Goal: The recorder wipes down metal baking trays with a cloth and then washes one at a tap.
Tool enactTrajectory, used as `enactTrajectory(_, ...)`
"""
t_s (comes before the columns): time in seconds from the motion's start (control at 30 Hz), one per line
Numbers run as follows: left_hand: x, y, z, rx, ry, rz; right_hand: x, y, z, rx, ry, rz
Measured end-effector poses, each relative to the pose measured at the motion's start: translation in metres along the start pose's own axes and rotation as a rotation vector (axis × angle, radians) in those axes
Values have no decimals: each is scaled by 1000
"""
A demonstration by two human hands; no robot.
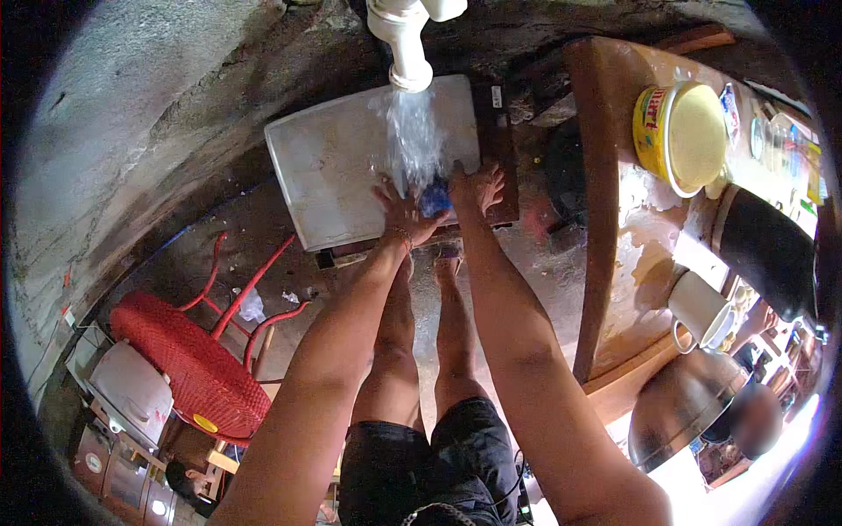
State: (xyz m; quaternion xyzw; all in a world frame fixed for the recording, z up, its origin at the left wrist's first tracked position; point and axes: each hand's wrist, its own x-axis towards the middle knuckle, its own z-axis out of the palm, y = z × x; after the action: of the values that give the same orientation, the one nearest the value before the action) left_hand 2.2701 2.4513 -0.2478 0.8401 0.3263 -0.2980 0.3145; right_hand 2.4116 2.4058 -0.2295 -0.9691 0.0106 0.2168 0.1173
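Note:
Water pours from a white plastic pipe (411, 59) onto a pale grey slab-like surface (335, 164) with rounded corners. Both arms reach forward over its near edge. My left hand (408, 214), with a band at the wrist, has its fingers spread beside a small blue thing (434, 199). Its thumb lies along the near side of that thing; whether it grips is unclear. My right hand (477, 187) is on the other side, fingers apart and pointing right. Splashing water and the hands partly hide the blue thing, so its kind cannot be told.
At right, a wooden counter (602, 197) holds a yellow tub (681, 138), a white mug (700, 309) and a large metal bowl (684, 407). A red woven stool (191, 365) lies tipped at left, legs toward the slab. A rough wall (131, 131) bounds the left. People are in the background.

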Motion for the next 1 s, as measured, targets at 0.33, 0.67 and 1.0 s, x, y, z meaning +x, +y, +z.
enactTrajectory(0.33, -44, -15, 4, -153, 108, -65, -18, 22, 1, -112, -227, 88)
enactTrajectory(0.67, -67, -25, 9, -117, 95, -19, -78, 150, 73, 448, -151, 188)
enactTrajectory(1.0, -110, -9, -11, -357, 357, -103, -153, 188, 26, 841, -327, -17)
